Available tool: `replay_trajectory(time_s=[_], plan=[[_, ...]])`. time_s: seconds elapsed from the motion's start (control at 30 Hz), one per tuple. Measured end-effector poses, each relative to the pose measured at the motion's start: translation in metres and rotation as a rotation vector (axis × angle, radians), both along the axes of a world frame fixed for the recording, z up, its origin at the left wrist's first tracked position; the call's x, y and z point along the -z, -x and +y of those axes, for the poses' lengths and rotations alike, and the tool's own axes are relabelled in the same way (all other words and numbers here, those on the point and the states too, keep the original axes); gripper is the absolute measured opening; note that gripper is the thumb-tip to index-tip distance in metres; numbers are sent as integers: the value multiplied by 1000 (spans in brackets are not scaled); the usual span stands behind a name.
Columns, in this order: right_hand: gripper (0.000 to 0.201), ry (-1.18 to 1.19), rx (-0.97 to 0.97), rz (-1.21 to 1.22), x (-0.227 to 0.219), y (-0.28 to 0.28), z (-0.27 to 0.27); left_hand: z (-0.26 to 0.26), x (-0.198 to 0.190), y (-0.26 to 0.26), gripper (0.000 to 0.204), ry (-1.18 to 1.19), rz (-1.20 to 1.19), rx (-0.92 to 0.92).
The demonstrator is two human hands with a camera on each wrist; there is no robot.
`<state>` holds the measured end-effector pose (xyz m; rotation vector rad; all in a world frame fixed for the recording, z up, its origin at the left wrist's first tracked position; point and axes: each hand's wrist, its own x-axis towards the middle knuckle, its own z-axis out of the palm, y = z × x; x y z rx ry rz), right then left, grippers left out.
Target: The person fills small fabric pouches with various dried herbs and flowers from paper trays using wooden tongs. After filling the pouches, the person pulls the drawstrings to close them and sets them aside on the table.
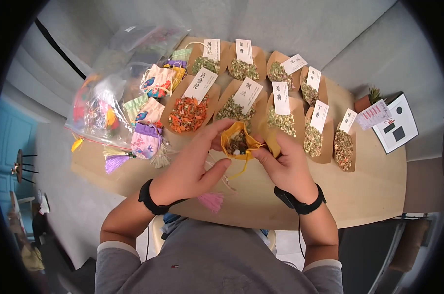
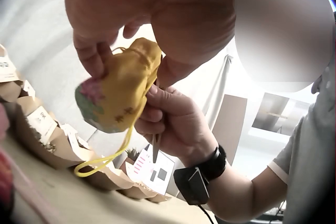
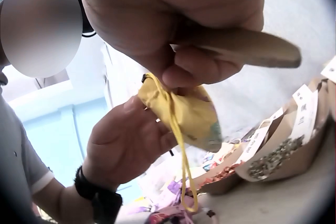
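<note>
A yellow drawstring pouch is held up over the table, its mouth spread toward the head camera and dried bits inside. My left hand cups it from the side, fingers curved along the cloth. With thumb and fingertips my right hand pinches the rim at the other side. That hand also grips a flat tan piece, thin edge-on in the left wrist view; I cannot tell what it is. A yellow cord loop dangles from the pouch.
Paper trays of dried herbs with name cards line the back of the table, one with orange petals. To the left are several embroidered pouches and a clear plastic bag. A potted plant and a white panel stand right.
</note>
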<state>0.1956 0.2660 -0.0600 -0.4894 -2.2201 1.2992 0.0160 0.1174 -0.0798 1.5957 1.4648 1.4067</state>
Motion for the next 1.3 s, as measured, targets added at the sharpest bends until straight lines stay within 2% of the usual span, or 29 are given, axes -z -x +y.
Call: replay_trajectory(time_s=[0.03, 0.1, 0.13, 0.2, 0.27, 0.33, 0.47, 0.53, 0.67, 0.73, 0.8, 0.97, 1.03, 1.07, 1.13, 1.2, 1.23, 1.3], plan=[[28, -50, -13, -11, 0, -6, 0, -2, 4, -2, 78, 10, 1, -1], [28, -51, -33, -9, 5, -11, 6, -4, 9, -6, 62, 57, 90, -77], [29, -61, -54, -12, 8, -13, 8, -3, 7, -7, 62, 62, 92, -77], [29, -58, -35, 15, 15, -17, 10, -1, 0, -9, 52, 19, 309, -137], [29, -52, -14, 42, 18, -20, 9, 0, -3, -9, 51, 44, 304, -128], [31, 200, 20, 62, 15, -23, 7, 1, -3, -11, 50, 67, 301, -115], [27, 373, -20, 80, 15, -33, 19, 3, 2, -16, 36, -25, 243, -168], [22, 543, -72, 253, 21, -36, 24, 2, 2, -16, 31, -47, 194, -186], [21, 518, -105, 226, 19, -44, 35, 3, -3, -12, 16, -37, 268, -233], [23, 674, -18, 356, 24, -49, 42, 4, -5, -7, 13, -63, 304, -236], [24, 733, -15, 379, 19, -50, 44, 6, -11, -3, 10, -142, 364, -209], [26, 803, -42, 438, 20, -56, 41, 1, -22, -2, 11, -100, 342, -155], [26, 1025, -154, 489, 22, -58, 34, -4, -14, -3, 10, -50, 288, -150], [26, 1030, -152, 485, 23, -58, 25, -7, -3, -3, 15, 25, 247, -102], [26, 1244, -286, 510, 22, -56, 6, -12, 3, -9, 22, 103, 200, -60], [26, 1316, -338, 415, 25, -55, -6, -13, 0, -24, 46, 217, 352, 42], [26, 1323, -364, 386, 30, -54, -11, -16, 6, -27, 72, 181, 433, 81], [27, 1350, -399, 327, 35, -52, -22, -19, 9, -35, 70, 151, 339, 105]])
